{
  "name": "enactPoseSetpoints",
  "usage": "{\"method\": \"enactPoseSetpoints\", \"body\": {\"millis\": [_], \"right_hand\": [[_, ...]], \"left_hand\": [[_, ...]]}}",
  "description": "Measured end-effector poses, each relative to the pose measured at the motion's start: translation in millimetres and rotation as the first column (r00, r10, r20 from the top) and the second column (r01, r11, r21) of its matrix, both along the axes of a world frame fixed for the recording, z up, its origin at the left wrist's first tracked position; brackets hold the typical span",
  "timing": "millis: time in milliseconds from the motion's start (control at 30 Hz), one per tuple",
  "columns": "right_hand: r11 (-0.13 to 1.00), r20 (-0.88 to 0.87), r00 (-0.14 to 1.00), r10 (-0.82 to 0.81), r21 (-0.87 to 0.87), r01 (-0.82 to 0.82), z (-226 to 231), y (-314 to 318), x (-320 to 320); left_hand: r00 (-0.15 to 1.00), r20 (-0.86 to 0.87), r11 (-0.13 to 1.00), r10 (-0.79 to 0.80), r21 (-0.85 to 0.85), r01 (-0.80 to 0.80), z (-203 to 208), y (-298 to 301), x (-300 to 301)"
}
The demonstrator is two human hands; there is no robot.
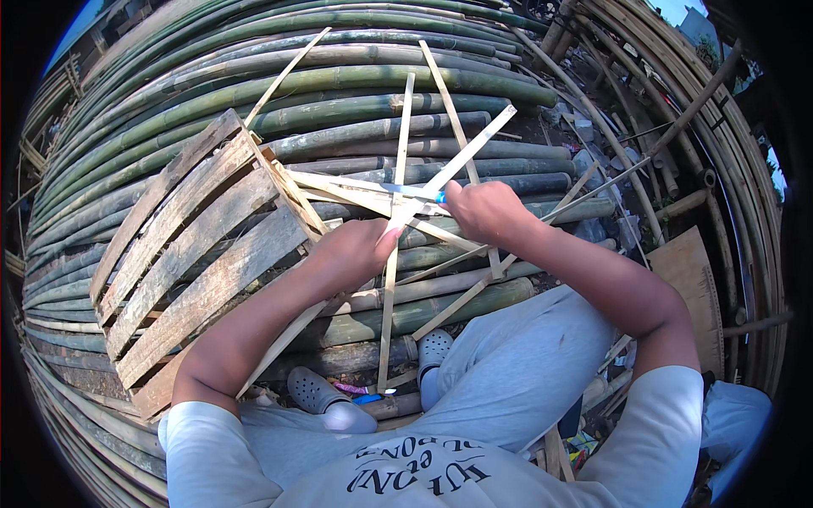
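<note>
My left hand (351, 252) is closed round the lower end of a pale split-bamboo strip (471, 151), which slants up to the right. In my right hand (493, 213) is a knife (439, 197); only a bit of its blue handle shows past my fingers. Its blade points left and crosses the strip just above my left hand. Several other thin strips lie crossed around and beneath my hands, one of them a long upright strip (389, 313) beside my left hand.
A slatted wooden crate (203, 271) stands tilted at my left. Green bamboo poles (339, 85) cover the ground ahead. Near my grey clogs (318, 391) lies a small blue object (367, 398). A brown board (688, 296) and more poles stand at right.
</note>
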State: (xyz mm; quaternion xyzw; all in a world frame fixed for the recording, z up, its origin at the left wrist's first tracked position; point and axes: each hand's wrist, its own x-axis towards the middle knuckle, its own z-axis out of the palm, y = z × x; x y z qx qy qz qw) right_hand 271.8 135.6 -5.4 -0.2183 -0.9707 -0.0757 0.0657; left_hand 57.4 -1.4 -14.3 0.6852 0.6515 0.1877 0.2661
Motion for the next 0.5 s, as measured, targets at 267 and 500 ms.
{"method": "enactPoseSetpoints", "body": {"millis": [267,500], "right_hand": [[0.992,-0.015,0.993,-0.115,0.045,0.115,-5.4,45.2,11.6],[0.991,-0.005,0.991,-0.132,0.006,0.132,2.1,46.2,21.2]], "left_hand": [[0.999,-0.025,1.000,-0.020,-0.020,0.019,2.5,2.8,-0.2],[1.000,-0.025,0.999,-0.003,-0.050,0.002,4.2,1.8,-1.6]]}}
